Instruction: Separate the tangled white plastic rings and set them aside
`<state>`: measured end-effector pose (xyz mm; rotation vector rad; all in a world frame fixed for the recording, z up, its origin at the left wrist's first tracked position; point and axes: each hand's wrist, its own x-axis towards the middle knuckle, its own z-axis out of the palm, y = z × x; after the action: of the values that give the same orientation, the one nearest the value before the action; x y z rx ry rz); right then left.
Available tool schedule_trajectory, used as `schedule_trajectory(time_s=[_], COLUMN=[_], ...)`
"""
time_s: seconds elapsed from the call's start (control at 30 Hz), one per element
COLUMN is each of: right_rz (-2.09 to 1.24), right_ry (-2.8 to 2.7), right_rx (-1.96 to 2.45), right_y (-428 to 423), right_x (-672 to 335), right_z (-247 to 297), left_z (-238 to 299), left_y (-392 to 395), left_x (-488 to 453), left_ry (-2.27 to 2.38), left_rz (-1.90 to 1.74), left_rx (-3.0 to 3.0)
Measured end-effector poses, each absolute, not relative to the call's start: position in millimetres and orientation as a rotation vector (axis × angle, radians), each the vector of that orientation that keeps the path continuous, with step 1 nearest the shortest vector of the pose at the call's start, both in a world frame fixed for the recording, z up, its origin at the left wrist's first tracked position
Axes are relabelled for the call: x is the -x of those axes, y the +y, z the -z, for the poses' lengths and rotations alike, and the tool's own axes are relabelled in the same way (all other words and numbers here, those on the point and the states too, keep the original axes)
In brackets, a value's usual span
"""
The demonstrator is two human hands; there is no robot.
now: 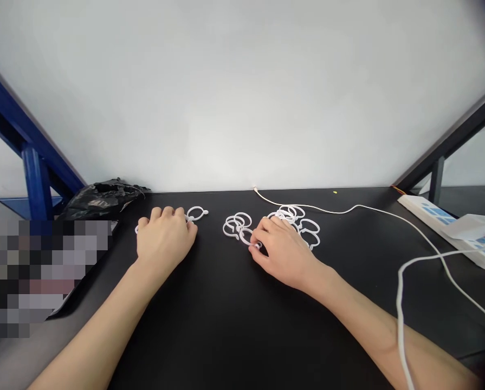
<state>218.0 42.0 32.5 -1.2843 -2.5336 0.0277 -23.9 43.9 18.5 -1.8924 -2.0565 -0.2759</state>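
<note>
Palm down on the black table, my left hand (165,238) covers part of some thin white plastic rings. One white plastic ring (196,213) with a small knob shows beyond its thumb, and a bit of white also peeks out at its left side. The left fingers bend down and their tips are hidden. My right hand (285,249) lies over a loose pile of similar rings (291,212). Its thumb and forefinger close on the edge of one white plastic ring (246,236); the other fingers rest bent over the pile. Several more rings (236,223) lie just left of it.
A crumpled black plastic bag (102,197) sits at the back left, near a blue metal frame (37,173). A white cable (356,207) crosses the back and right. A white power strip (449,227) lies at the right, and another cable loop (400,303) passes over my right forearm.
</note>
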Motion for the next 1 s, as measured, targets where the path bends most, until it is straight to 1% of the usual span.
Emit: schedule_trajectory(time_s=[0.13,0.23,0.5,0.77,0.83,0.9,1.0], right_rz=[-0.027,-0.152,-0.541,-0.794,-0.821,-0.821,-0.77], right_ry=[-2.395,-2.331,-2.137,-2.089,-2.081,-2.054,-1.998], right_rx=[1.252,1.183,1.073,1.012,1.006,1.016,1.02], right_y=[44.7,44.5,36.8,30.4,29.5,30.4,34.7], right_x=[-219.0,-218.6,-206.7,-199.3,-198.2,-197.7,-198.2], right_z=[-28.9,-27.5,-23.6,-22.0,-20.0,-17.5,-14.1], left_z=[-14.2,-10.0,-10.6,-10.1,-13.3,-19.3,-26.4], left_y=[44.0,45.7,46.8,46.8,46.4,44.1,38.0], left_x=[25.0,25.2,21.0,19.5,17.9,13.5,3.5], left_ry=[-1.976,-1.906,-1.924,-1.944,-1.895,-1.82,-1.612], left_rz=[0.373,0.448,0.392,0.449,0.509,0.649,0.815], left_rx=[1.934,2.0,2.108,2.092,2.073,2.119,2.389])
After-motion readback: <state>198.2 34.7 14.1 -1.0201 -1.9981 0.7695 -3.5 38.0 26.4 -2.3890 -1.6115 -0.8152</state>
